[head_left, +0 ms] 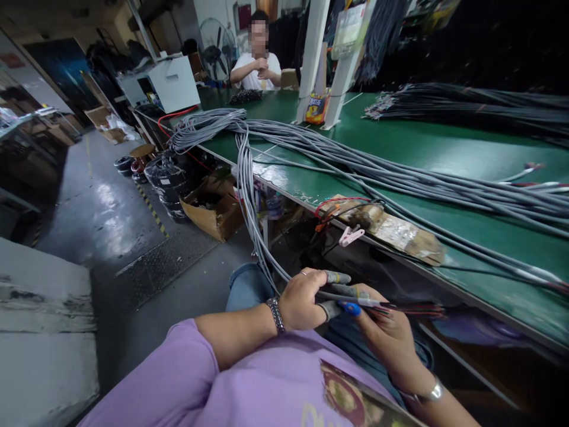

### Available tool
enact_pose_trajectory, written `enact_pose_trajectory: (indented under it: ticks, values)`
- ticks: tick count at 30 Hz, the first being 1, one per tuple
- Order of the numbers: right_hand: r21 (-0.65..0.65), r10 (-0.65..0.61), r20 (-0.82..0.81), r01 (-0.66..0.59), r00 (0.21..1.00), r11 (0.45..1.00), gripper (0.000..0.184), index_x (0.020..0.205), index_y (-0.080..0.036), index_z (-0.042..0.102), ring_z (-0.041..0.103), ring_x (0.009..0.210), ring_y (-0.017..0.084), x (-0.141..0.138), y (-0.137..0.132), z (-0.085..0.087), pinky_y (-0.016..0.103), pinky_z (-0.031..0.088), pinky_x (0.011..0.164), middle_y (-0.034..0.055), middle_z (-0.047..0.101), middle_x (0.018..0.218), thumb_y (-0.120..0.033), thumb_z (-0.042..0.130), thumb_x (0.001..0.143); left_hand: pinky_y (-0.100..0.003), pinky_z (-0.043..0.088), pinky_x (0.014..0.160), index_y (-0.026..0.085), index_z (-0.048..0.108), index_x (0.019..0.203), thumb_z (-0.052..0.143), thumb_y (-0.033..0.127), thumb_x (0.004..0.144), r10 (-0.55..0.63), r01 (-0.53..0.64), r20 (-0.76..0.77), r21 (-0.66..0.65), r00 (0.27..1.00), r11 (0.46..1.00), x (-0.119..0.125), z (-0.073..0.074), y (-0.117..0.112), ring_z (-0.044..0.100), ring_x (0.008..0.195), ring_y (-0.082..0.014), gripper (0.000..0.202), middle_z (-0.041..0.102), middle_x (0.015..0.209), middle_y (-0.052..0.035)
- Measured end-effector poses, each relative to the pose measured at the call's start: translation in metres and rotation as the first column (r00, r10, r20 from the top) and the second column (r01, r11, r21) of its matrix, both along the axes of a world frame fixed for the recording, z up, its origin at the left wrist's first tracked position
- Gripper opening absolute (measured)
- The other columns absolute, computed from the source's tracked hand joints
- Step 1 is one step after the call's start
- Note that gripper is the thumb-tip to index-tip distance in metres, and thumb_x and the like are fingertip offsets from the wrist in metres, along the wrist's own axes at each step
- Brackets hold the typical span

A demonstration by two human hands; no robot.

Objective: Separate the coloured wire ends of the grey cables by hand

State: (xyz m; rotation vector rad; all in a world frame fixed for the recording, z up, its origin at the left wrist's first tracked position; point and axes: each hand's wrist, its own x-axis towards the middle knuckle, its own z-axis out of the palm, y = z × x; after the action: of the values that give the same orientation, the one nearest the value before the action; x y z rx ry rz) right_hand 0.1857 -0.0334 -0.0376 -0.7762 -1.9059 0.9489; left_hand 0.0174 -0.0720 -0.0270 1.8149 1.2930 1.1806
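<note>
My left hand [304, 300], with grey finger covers on its fingertips, is closed round the grey cables [251, 201] near their stripped ends. These cables hang off the bench and run over my lap to the hand. My right hand [391, 332] pinches at the cable ends, a blue cover [351, 308] on its thumb. Thin coloured wires [418, 309], red and dark, stick out to the right past its fingers. Its other fingers are partly hidden behind the cables.
A long bundle of grey cables [320, 142] lies along the green bench [400, 142]. At its edge are a pink clip [351, 235] and a taped block [400, 234]. Dark cables [471, 107] lie farther back. Across the bench sits a person [255, 65]. A cardboard box [213, 213] stands below.
</note>
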Motion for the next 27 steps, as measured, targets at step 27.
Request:
enact_pose_trajectory:
  ticks: [27]
  values:
    - [-0.204, -0.128, -0.068, 0.112, 0.989, 0.973, 0.033, 0.075, -0.021, 0.067, 0.053, 0.063, 0.017, -0.006, 0.017, 0.002, 0.03, 0.045, 0.06, 0.0045, 0.061, 0.07, -0.05, 0.054, 0.084, -0.024, 0.042, 0.047, 0.016, 0.073, 0.081, 0.047, 0.056, 0.085, 0.134, -0.063, 0.18, -0.353, 0.974, 0.933, -0.024, 0.02, 0.0, 0.048, 0.041, -0.0125, 0.048, 0.048, 0.039, 0.0012]
